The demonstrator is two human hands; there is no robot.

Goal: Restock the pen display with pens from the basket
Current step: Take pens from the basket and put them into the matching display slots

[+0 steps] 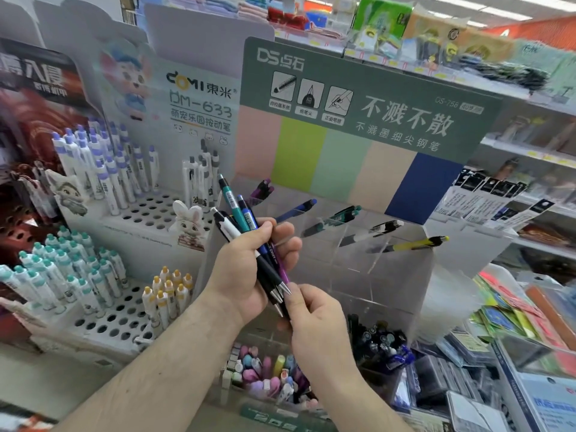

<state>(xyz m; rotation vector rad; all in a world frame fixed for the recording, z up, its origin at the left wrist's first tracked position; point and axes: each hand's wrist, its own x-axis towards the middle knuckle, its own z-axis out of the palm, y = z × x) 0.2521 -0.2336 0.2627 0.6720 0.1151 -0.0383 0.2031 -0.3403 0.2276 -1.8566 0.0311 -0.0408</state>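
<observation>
My left hand [249,263] is curled tight round a bundle of pens [249,232]; I count about five: a teal one, two blue, one white-and-black, one purple. Their long axes run from 11 o'clock down to 5 o'clock, clicker ends up towards the display, metal tips down by my right hand [314,316]. That hand sits at 5 o'clock of the left, its fingertips [294,302] pinching the tip end of the bundle; which pen it has I cannot tell.

Beyond the hands, at 1 o'clock, stands the clear pen display [358,254] under a green header card [374,98]. Five pens lie in its slots, one each: purple [263,190], blue [297,208], teal [336,219], white-and-black [371,233], yellow [414,244]. All tilt clicker ends up towards 2 o'clock.

At 9 o'clock are white pegged racks [131,213] of upright pens. At 6 o'clock a bin of pastel pens [265,375].
</observation>
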